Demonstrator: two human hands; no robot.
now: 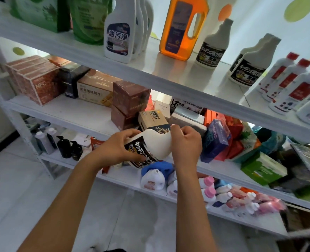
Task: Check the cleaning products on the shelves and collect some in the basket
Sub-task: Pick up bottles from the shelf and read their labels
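Two hands hold one white bottle with a black label (pixel 147 148) in mid-air, in front of the front edge of the middle shelf (pixel 88 122), tilted so its neck points up and to the right. The left hand (pixel 117 148) wraps the lower body, fingers curled over the label and thumb underneath. The right hand (pixel 186 142) is closed round the neck end, fingers bunched over where the cap would sit (the cap itself is hidden, so we cannot tell whether it is being turned or only held).

We judge the step in hand to be inspection of this product. To do it well, we advise keeping the left hand's grip low on the body and rotating the bottle until the label faces the camera squarely; at present part of the print is covered by the fingers. If the closure is being tested, the neck should stay uppermost so nothing can leak.

Matching bottles (pixel 211 46) stand on the top shelf (pixel 168 77), near its front edge, right of an orange jug (pixel 181 28).

No basket is in view. We therefore expect the bottle must be carried away from the shelving before release, and the boxes (pixel 152 120) stacked just behind it on the middle shelf call for a clear withdrawal.
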